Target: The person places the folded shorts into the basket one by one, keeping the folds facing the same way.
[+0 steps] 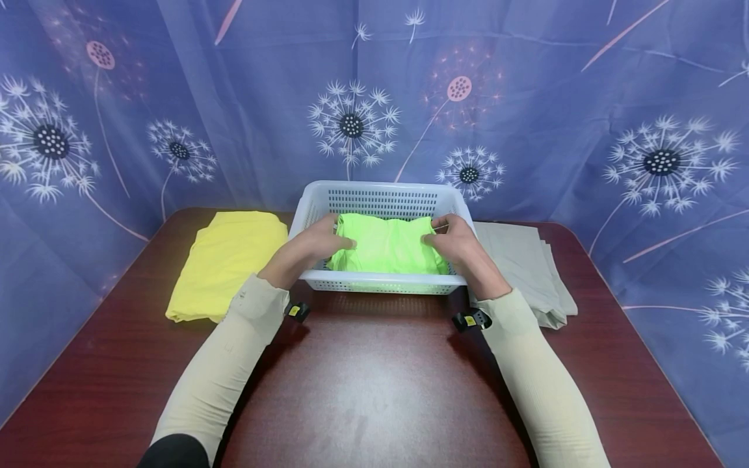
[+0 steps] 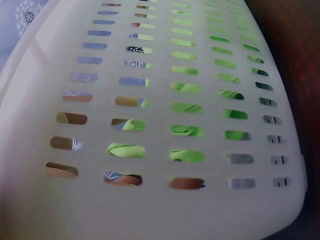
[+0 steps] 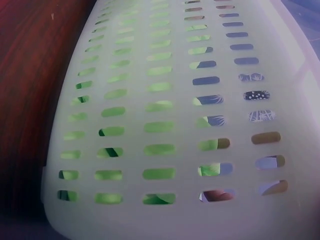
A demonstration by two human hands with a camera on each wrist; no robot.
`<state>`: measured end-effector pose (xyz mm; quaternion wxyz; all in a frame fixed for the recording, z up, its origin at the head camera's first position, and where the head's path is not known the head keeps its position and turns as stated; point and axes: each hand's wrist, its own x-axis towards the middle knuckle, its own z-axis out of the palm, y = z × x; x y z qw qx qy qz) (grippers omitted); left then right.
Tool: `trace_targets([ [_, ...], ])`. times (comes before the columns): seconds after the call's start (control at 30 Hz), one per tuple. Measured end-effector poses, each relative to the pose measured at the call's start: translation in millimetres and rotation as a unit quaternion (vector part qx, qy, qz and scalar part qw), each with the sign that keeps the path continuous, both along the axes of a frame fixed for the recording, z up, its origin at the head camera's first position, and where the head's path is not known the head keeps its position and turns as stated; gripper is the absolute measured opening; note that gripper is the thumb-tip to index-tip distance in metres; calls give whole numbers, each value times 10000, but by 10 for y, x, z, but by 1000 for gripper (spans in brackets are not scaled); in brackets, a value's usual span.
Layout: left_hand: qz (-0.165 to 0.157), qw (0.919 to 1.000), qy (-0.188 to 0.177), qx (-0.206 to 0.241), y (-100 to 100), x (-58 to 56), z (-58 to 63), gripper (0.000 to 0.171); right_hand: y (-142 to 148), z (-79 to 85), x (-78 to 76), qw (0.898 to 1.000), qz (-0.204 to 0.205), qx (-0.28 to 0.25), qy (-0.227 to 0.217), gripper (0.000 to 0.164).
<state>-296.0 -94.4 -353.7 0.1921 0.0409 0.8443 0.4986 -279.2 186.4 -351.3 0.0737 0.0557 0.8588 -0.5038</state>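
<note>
A bright green folded cloth (image 1: 389, 244) lies inside a white slotted plastic basket (image 1: 386, 279) at the table's far side. My left hand (image 1: 318, 240) reaches over the near rim and pinches the cloth's left end, thumb on top and fingers mostly hidden. At the opposite end my right hand (image 1: 456, 242) pinches the cloth between its thumb and bent fingers. Both wrist views face the basket's slotted wall, with green cloth showing through the slots; the wall (image 2: 160, 205) hides most of the left hand, and the wall (image 3: 160, 215) likewise the right.
Left of the basket is a folded yellow cloth (image 1: 231, 263), partly behind the left forearm. A folded grey cloth (image 1: 521, 266) lies to the right, beside the right wrist. Behind the reddish-brown table (image 1: 374, 383) hangs a blue dandelion-print curtain (image 1: 263, 97).
</note>
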Motion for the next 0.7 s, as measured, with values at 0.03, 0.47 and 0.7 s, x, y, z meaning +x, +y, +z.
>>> trace_targets([
  [0.03, 0, 10000, -14, -22, -2, 1, 3, 92, 0, -3, 1, 10000, -7, -13, 5, 49],
  [0.47, -39, 10000, -88, -18, -64, 29, 49, 82, -5, 4, 15, 9999, -31, 98, 131, 48],
  [0.7, -99, 9999, -98, 7, -64, 27, 63, 81, -3, 23, 28, 9997, -46, 172, 143, 48],
])
